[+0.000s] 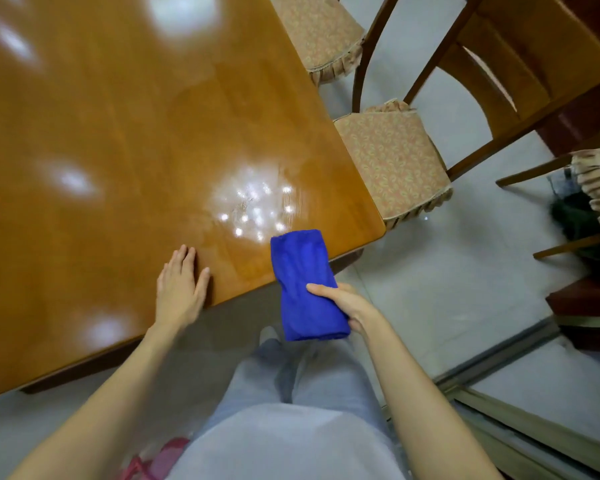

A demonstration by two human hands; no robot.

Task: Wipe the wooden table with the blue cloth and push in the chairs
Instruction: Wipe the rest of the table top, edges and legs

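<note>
Both hands are seen at the near corner of the wooden table: the left hand is laid flat with fingers spread on the tabletop just inside the near edge, while the right hand is closed around the lower end of the folded blue cloth, thumb across its front. The cloth is held upright over the table's corner, its upper end above the wood and its lower end past the edge; whether it touches the surface cannot be told. A smeared, streaky patch is shown under the light reflections just beyond the cloth, so some wiping is judged to have been done there, though most of the broad top is still to be covered. The nearer cushioned chair is partly tucked under the right edge, and a second cushioned chair beyond it likewise; both are judged still to need pushing in. Open tiled floor is left beside the corner for stepping round, narrowed by a further chair to the right and a door track behind.
</note>
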